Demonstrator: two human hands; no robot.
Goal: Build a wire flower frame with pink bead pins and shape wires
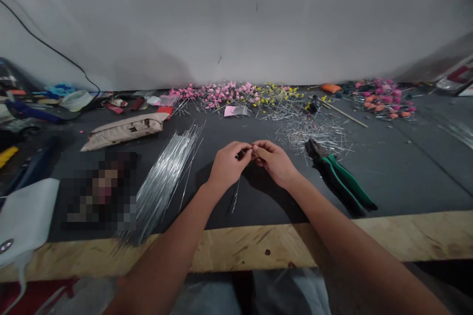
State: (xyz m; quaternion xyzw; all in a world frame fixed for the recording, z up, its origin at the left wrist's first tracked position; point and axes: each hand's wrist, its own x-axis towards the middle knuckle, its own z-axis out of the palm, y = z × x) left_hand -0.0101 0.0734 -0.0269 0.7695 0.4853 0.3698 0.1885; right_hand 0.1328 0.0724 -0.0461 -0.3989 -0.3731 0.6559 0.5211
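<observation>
My left hand (228,163) and my right hand (274,161) meet fingertip to fingertip above the dark mat (399,172). Both pinch a small dark piece between them that is too small to name. A thin metal wire (235,198) hangs down from my left hand toward the table edge. A bundle of long silver wires (166,177) lies just left of my left hand. Green-handled pliers (338,177) rest just right of my right hand.
Pink (216,94) and yellow (275,93) bead-headed pins are heaped at the back, with a pile of short cut wires (314,130) and orange-pink pieces (384,98) at right. A beige case (123,130), a white pad (25,216) and clutter lie left. A wooden edge (258,246) runs along the front.
</observation>
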